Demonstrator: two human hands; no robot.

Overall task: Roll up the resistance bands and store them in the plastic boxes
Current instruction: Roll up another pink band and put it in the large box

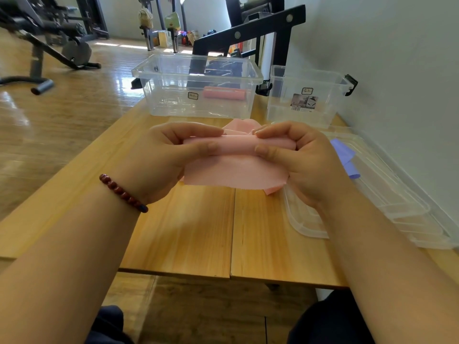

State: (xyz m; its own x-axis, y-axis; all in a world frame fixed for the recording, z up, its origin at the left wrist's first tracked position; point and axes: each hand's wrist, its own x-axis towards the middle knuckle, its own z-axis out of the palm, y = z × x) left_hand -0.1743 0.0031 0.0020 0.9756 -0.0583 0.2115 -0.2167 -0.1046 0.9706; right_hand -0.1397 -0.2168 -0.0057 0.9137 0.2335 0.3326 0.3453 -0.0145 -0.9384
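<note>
A pink resistance band is held above the wooden table, partly rolled at its top edge. My left hand pinches the roll's left end and my right hand pinches its right end, thumbs in front. The loose tail hangs below and more pink band bunches behind. A large clear plastic box at the back holds one rolled pink band. A smaller clear box stands to its right. A purple band lies on the clear lids at the right.
Two clear lids lie on the table's right side, next to the white wall. Black gym equipment frames stand behind the boxes and on the wooden floor to the left. My knees show below the table's front edge.
</note>
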